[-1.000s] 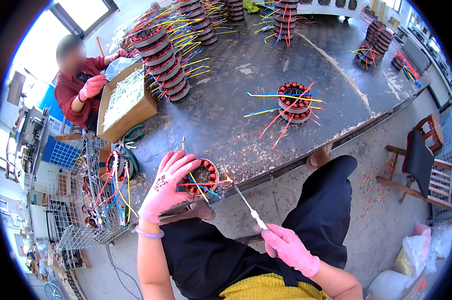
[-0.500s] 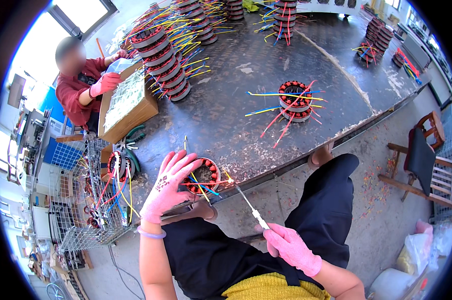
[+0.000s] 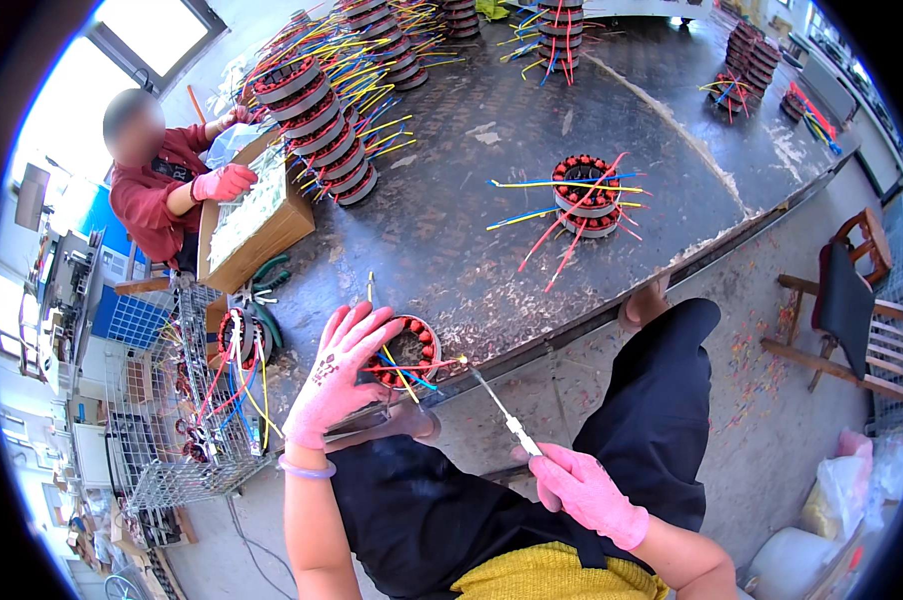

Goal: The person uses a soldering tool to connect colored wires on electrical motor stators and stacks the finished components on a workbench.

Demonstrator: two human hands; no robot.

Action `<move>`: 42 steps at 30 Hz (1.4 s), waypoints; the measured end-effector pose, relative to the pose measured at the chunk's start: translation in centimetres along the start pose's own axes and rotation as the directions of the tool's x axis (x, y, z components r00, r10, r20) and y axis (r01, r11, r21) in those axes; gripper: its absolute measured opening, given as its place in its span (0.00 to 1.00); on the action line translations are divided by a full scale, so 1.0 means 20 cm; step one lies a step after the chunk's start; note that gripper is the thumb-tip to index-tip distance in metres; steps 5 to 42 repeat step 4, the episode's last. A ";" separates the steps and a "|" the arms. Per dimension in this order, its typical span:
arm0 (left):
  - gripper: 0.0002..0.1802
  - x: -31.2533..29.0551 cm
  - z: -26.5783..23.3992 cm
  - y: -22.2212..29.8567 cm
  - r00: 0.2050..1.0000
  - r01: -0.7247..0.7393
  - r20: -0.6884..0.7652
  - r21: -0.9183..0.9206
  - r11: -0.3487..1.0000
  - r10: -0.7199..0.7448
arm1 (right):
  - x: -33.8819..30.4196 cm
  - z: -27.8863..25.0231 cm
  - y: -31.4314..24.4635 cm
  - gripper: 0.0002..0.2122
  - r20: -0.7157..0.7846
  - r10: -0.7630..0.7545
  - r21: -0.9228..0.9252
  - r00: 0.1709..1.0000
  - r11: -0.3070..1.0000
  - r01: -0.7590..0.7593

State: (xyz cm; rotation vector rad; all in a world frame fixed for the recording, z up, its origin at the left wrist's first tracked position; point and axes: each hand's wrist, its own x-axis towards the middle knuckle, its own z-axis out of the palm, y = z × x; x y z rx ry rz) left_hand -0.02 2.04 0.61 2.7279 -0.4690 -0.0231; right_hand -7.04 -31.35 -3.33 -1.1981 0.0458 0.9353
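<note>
A motor stator ring (image 3: 433, 345) with red windings lies at the table's near edge, its red, yellow and blue leads (image 3: 402, 372) pointing toward me. My left hand (image 3: 344, 370), in a pink glove, rests against its left side with fingers stretched out and apart; its thumb is near the leads. My right hand (image 3: 584, 490), also gloved, is closed round the white handle of a slim torch-like tool (image 3: 515, 428). The tool's thin metal tube points at the end of a red lead, where a small bright spot glows. I cannot tell exactly what kind of tool it is.
Another pair of stacked stators (image 3: 589, 226) stands on the dark table (image 3: 472, 240). Tall stator stacks (image 3: 322, 130) rise at the back left, near a cardboard box (image 3: 262, 232) where a co-worker's gloved hand (image 3: 225, 183) reaches. Pliers (image 3: 264, 285) lie left; a wooden chair (image 3: 840, 305) stands right.
The orange glow at the lead ends has shrunk to a small bright spot. A red lead now extends toward the tool's tip. My hands have hardly moved.
</note>
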 end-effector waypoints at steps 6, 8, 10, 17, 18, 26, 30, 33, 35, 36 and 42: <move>0.49 0.00 -0.01 0.01 1.000 0.003 0.007 0.000 1.000 -0.003 | 0.00 -0.01 -0.01 0.17 -0.001 0.021 -0.037 1.000 0.999 -0.021; 0.49 0.00 -0.01 0.01 1.000 0.003 0.007 0.000 1.000 -0.003 | 0.00 -0.01 -0.01 0.17 -0.001 0.021 -0.037 1.000 0.999 -0.021; 0.49 0.00 -0.01 0.01 1.000 0.003 0.007 0.000 1.000 -0.003 | 0.00 -0.01 -0.01 0.17 -0.001 0.021 -0.037 1.000 0.999 -0.021; 0.49 0.00 -0.01 0.01 1.000 0.003 0.007 0.000 1.000 -0.003 | 0.00 -0.01 -0.01 0.17 -0.001 0.021 -0.037 1.000 0.999 -0.021; 0.49 0.00 -0.01 0.01 1.000 0.003 0.007 0.000 1.000 -0.003 | 0.00 -0.01 -0.01 0.17 -0.001 0.021 -0.037 1.000 0.999 -0.021; 0.49 0.00 -0.01 0.01 1.000 0.003 0.007 0.000 1.000 -0.003 | 0.00 -0.01 -0.01 0.17 -0.001 0.021 -0.037 1.000 0.999 -0.021; 0.49 0.00 -0.01 0.01 1.000 0.003 0.007 0.000 1.000 -0.003 | 0.00 -0.01 -0.01 0.17 -0.001 0.021 -0.037 1.000 0.999 -0.021; 0.49 0.00 -0.01 0.01 1.000 0.003 0.007 0.000 1.000 -0.003 | 0.00 -0.01 -0.01 0.17 -0.001 0.021 -0.037 1.000 0.999 -0.021; 0.49 0.00 -0.01 0.01 1.000 0.003 0.007 0.000 1.000 -0.003 | 0.00 -0.01 -0.01 0.17 -0.001 0.021 -0.037 1.000 0.999 -0.021; 0.49 0.00 -0.01 0.01 1.000 0.003 0.007 0.000 1.000 -0.003 | 0.00 -0.01 -0.01 0.17 -0.001 0.021 -0.037 1.000 0.999 -0.021; 0.49 0.00 -0.01 0.01 1.000 0.003 0.007 0.000 1.000 -0.003 | 0.00 -0.01 -0.01 0.17 -0.001 0.021 -0.037 1.000 0.999 -0.021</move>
